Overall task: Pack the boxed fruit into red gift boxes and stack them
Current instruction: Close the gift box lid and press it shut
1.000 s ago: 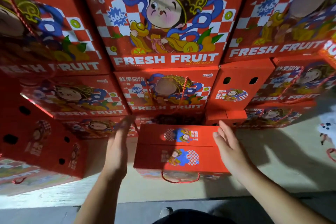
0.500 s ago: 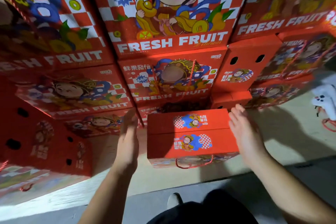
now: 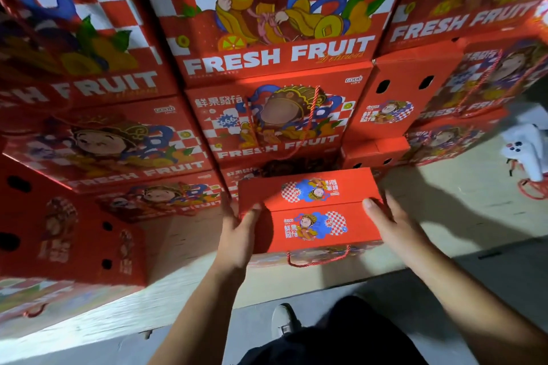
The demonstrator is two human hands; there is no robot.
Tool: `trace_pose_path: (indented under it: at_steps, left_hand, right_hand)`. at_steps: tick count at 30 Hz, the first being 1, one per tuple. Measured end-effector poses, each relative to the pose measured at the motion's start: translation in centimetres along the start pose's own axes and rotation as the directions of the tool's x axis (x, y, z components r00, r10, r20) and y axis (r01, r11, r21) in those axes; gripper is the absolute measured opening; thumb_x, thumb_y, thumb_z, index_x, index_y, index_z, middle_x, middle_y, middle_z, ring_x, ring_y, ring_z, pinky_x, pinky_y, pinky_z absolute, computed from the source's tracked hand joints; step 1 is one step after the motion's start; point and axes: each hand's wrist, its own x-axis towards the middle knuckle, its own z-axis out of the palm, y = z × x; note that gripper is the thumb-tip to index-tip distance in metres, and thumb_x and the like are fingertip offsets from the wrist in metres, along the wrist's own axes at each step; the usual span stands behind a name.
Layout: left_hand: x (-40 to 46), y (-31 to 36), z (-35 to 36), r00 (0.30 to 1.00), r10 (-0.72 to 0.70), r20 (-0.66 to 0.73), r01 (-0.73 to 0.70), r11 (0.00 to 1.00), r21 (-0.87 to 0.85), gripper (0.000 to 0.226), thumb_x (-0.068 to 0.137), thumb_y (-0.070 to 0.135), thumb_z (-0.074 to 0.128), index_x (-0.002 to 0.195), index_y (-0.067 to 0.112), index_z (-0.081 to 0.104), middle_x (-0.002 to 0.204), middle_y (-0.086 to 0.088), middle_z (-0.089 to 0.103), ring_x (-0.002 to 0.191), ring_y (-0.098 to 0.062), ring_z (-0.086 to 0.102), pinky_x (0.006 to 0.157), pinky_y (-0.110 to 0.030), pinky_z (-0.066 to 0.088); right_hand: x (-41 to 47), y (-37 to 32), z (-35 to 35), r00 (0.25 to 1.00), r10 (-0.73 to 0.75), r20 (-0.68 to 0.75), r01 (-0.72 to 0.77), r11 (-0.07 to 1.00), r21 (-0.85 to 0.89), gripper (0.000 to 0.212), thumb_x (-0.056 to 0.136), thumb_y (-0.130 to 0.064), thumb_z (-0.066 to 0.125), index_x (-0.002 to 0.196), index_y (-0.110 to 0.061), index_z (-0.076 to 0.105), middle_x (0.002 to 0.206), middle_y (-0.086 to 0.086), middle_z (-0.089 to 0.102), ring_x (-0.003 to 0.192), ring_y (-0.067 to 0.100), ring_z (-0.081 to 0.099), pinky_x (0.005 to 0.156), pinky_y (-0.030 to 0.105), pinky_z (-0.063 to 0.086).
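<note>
A red gift box (image 3: 311, 213) with cartoon prints on its closed top flaps stands on a pale wooden platform (image 3: 184, 299), a red rope handle hanging at its near side. My left hand (image 3: 240, 234) holds its left side, thumb over the top edge. On the other side my right hand (image 3: 391, 225) presses against the box, thumb on the top. Behind it rises a stack of red FRESH FRUIT gift boxes (image 3: 275, 62).
More red boxes (image 3: 68, 234) with round holes stand at the left of the platform. Others are piled at the right (image 3: 471, 92). A white object (image 3: 525, 151) with a red cord lies on the platform at far right. My shoe (image 3: 283, 323) is on the grey floor below.
Both hands have closed in from beside the box and now hold its two sides. The view has tilted down and closer.
</note>
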Motion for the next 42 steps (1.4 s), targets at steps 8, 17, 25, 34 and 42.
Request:
trace_pose_path:
  at_steps: [8, 17, 25, 34, 42]
  left_hand:
    - [-0.9, 2.1, 0.9, 0.955, -0.025, 0.294, 0.126, 0.936, -0.328, 0.092, 0.071, 0.062, 0.088, 0.150, 0.060, 0.041, 0.143, 0.022, 0.063, 0.132, -0.009, 0.062, 0.109, -0.041, 0.052]
    - [2.0, 2.0, 3.8, 0.985, -0.106, 0.137, 0.050, 0.930, 0.364, 0.091, 0.074, 0.090, 0.047, 0.147, 0.036, 0.054, 0.158, 0.000, 0.049, 0.147, -0.026, 0.044, 0.125, -0.049, 0.030]
    - [8.6, 6.8, 8.7, 0.829, -0.183, 0.528, -0.324, 0.613, 0.721, 0.018, 0.091, 0.062, 0.071, 0.082, 0.047, 0.070, 0.083, 0.014, 0.064, 0.080, -0.001, 0.059, 0.078, -0.030, 0.047]
    - [-1.9, 13.6, 13.9, 0.836, 0.439, 0.330, -0.501, 0.856, 0.129, 0.054, 0.110, 0.050, 0.047, 0.067, 0.021, 0.062, 0.059, 0.013, 0.060, 0.056, -0.001, 0.053, 0.061, -0.018, 0.047]
    - [-7.6, 17.0, 10.5, 0.509, 0.732, 0.452, -0.839, 0.305, 0.450, 0.028, 0.109, 0.044, 0.050, 0.116, 0.026, 0.070, 0.101, 0.021, 0.064, 0.098, -0.005, 0.061, 0.086, -0.042, 0.047]
  right_hand:
    - [-1.2, 0.1, -2.9, 0.971, 0.207, 0.121, -0.239, 0.853, 0.463, 0.030, 0.090, -0.053, 0.070, 0.117, -0.041, 0.068, 0.107, -0.008, 0.079, 0.101, 0.020, 0.075, 0.099, 0.050, 0.053]
    - [-3.7, 3.2, -2.6, 0.910, 0.408, -0.080, -0.172, 0.544, 0.821, 0.049, 0.079, -0.056, 0.080, 0.114, -0.029, 0.059, 0.133, 0.009, 0.062, 0.112, 0.019, 0.061, 0.098, 0.042, 0.048]
    - [-6.9, 0.7, -1.5, 0.752, 0.269, 0.602, -0.650, 0.148, 0.745, 0.021, 0.074, -0.027, 0.078, 0.087, -0.015, 0.066, 0.068, 0.002, 0.056, 0.050, 0.012, 0.053, 0.044, 0.024, 0.046]
    - [-5.2, -6.6, -4.8, 0.901, -0.005, 0.434, -0.381, 0.469, 0.797, 0.050, 0.099, -0.049, 0.042, 0.121, -0.015, 0.071, 0.125, 0.000, 0.072, 0.126, 0.022, 0.058, 0.117, 0.035, 0.035]
    - [-4.5, -11.2, -5.6, 0.907, -0.240, 0.345, -0.272, 0.293, 0.917, 0.026, 0.082, -0.040, 0.063, 0.096, -0.024, 0.078, 0.100, -0.005, 0.077, 0.088, 0.005, 0.067, 0.082, 0.028, 0.041]
